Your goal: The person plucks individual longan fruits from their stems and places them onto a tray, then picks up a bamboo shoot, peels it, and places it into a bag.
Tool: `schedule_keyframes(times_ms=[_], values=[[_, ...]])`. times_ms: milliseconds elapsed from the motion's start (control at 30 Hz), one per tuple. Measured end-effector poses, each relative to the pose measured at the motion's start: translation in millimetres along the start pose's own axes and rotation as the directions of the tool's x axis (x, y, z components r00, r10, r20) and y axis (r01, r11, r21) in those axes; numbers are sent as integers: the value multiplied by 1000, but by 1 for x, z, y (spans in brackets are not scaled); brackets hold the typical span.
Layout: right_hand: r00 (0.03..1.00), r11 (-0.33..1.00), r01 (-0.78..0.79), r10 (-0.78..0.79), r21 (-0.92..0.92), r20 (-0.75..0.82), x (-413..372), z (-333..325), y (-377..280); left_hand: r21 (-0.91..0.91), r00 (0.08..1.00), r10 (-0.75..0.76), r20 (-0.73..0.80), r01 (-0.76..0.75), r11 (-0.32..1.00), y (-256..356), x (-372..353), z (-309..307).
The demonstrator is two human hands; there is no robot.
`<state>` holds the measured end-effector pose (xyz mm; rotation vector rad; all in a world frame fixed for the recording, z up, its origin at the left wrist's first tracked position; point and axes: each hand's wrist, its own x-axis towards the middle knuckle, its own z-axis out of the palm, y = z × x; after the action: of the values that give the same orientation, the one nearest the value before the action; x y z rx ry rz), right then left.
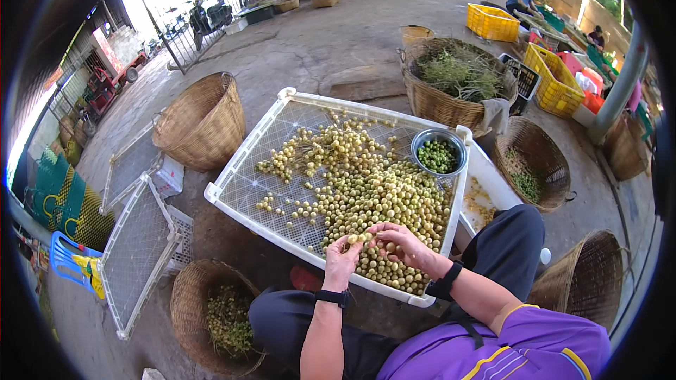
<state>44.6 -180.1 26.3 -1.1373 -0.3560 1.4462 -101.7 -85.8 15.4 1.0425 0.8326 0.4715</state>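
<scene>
A white mesh tray [271,200] lies across in front of me, bearing a heap of small round yellow-green fruits [394,193]. Over its near edge my two hands are close together. My left hand [341,262] pinches small yellow fruits [358,238] at its fingertips. Beside it my right hand [405,248] has its fingers curled around fruit at the same spot; how many pieces is hidden. A metal bowl [459,162] with green fruits [436,156] sits at the tray's right corner.
Wicker baskets surround me: one at left [201,123], one holding stems [458,102], one with green fruits [539,158], one by my left knee [193,309] and one at right [588,278]. Spare mesh trays [137,257] lean at left. Yellow crates [493,22] and people are farther back.
</scene>
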Motion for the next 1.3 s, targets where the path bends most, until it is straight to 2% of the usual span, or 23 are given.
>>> schedule_keyframes(times_ms=[67,100,167,233,267,333,400,433,500,567,600,633,667,700,733,767,833,900,967,1000,1100,1233,1300], values=[[1000,984,27,-23,-179,20,-3,11,-7,43,1000,17,14,-17,999,-4,0,5],[1000,984,26,-23,-179,20,-2,13,-6,85,999,35,25,-37,996,-6,0,5],[989,906,145,-133,-397,57,1,16,-3,72,998,16,54,-20,997,-11,3,1],[987,914,162,-156,-371,46,2,17,-1,58,1000,19,20,-20,998,-14,5,2],[991,933,131,-136,-335,7,0,18,-2,57,1000,20,20,-21,998,-17,6,1],[993,949,101,-116,-298,-30,1,18,2,-148,996,-73,58,80,986,-19,9,-1],[983,997,80,-76,19,-166,7,11,14,-205,992,-104,67,115,972,-16,8,2],[988,970,87,-56,225,-142,6,4,17,-261,988,-137,75,152,953,-13,6,4],[993,953,62,-29,297,-114,9,-10,16,-290,986,-137,96,160,944,-2,3,1],[994,982,35,-15,185,-110,1,-5,4,-186,997,-80,13,81,979,1,5,-2],[994,997,9,-1,75,-112,-3,-3,-1,9,997,52,-60,-52,999,-7,11,-5],[993,997,12,-3,73,-115,-5,-2,-5,7,997,53,-56,-53,999,-10,14,-4],[997,998,-40,42,38,-59,-7,-1,-7,329,903,425,-65,-383,863,-13,16,-1],[996,996,-91,91,1,-4,-8,-1,-9,599,689,723,47,-599,532,-17,18,1],[996,995,-91,91,-36,7,-6,0,-7,607,779,626,27,-510,609,-3,4,9],[996,995,-89,89,-36,6,-6,3,-8,607,779,626,29,-512,608,2,-3,12],[982,975,-187,188,-119,-4,-5,10,-12,808,878,477,49,-315,497,7,-11,16],[984,964,-177,179,-196,-12,0,13,-10,824,881,467,78,-321,467,2,-11,16],[981,917,-185,151,-354,-123,-1,20,-12,851,855,507,107,-343,398,0,-11,18],[986,900,-161,135,-404,-93,-1,19,-12,887,879,467,97,-289,360,1,-11,18],[993,874,-117,107,-471,-49,10,9,1,894,877,461,135,-308,325,0,-12,20],[986,933,-165,147,-321,-79,1,15,-5,868,860,487,152,-352,351,-2,-12,18],[983,967,-180,173,-183,-54,0,8,1,879,906,413,94,-271,393,2,-13,20]])
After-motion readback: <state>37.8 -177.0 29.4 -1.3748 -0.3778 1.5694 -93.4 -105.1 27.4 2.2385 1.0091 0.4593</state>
